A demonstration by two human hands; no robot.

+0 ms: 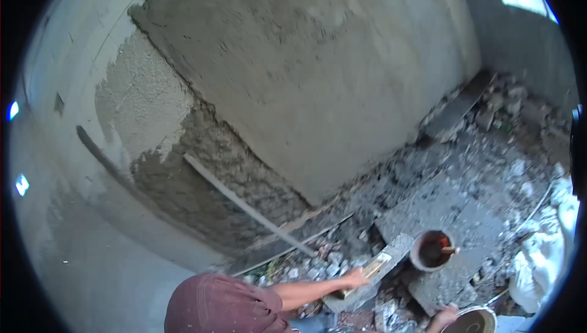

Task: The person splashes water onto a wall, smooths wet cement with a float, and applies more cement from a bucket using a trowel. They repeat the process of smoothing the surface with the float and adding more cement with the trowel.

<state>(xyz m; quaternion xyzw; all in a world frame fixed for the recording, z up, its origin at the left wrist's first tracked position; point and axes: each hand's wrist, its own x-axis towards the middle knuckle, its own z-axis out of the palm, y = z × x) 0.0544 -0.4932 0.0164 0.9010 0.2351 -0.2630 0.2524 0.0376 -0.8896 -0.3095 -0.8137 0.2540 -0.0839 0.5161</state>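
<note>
My left hand, at the end of a bare forearm from a maroon sleeve, is closed around a pale wooden float. The float lies over a grey concrete block. At the bottom edge my right hand is curled beside the rim of a light bucket; what its fingers hold is hidden. Between and beyond the hands stands a round bucket with dark contents and a wooden-handled tool in it.
Fresh grey plaster covers much of the wall, next to a rough mortar strip. A long straightedge leans there. Rubble lines the wall's foot. White sacks lie at right, and a plank lies farther back.
</note>
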